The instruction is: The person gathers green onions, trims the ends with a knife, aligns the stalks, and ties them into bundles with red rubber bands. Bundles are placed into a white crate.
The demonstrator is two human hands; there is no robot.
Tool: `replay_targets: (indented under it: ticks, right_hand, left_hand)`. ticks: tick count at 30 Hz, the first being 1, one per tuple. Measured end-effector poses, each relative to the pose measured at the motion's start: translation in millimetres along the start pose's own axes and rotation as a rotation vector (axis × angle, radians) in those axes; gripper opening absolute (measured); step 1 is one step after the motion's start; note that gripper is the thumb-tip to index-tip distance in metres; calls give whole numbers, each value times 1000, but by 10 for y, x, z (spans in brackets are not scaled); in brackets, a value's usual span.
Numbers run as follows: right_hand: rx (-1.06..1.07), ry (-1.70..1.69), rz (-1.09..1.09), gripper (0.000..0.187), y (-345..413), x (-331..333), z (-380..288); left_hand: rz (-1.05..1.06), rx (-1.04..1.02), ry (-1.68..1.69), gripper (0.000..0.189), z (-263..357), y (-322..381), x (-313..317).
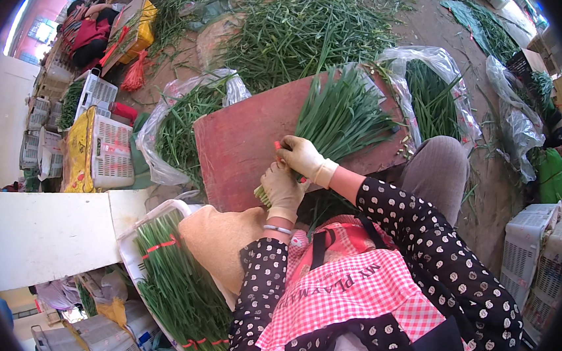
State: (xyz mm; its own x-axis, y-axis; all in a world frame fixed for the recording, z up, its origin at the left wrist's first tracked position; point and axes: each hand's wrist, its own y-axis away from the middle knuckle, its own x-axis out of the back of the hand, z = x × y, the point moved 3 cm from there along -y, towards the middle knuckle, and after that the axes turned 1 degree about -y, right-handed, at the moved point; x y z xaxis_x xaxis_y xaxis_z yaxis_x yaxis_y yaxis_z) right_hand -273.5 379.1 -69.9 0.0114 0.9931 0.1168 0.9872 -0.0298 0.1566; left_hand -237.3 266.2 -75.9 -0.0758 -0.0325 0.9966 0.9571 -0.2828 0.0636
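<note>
My left hand (282, 188), in a pale glove, is closed around the cut stem end of a bunch of green garlic chives (337, 115). Their leaves fan out over a red wooden board (251, 118) before me. Above it my right hand (302, 157), gloved too, pinches a red tie (278, 145) at the stems with its fingertips. Part of the tie shows between the hands; the rest is hidden by the fingers. A white crate (131, 253) beside my left arm holds chive bunches (179, 276) bound with red ties.
Plastic-lined heaps of chives (186, 123) flank the board, and a large loose pile (307, 29) lies beyond. At the upper left a person (89, 36) sits by another board. White crates (114, 152) stand at left, more crates (527, 249) at right. A white ledge (43, 236) runs at left.
</note>
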Motion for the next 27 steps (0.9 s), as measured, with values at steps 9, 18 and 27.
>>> replay_targets:
  ticks: [9, 18, 27]
  right_hand:
    - [-309, -456, -71, 20, 160, 125, 193]
    - [136, 61, -94, 23, 452, 123, -163]
    - [42, 37, -78, 22, 531, 118, 230]
  left_hand:
    - [45, 21, 67, 98, 7, 17, -94]
    - [195, -18, -71, 71, -51, -27, 263]
    - [58, 19, -164, 51, -16, -98, 27]
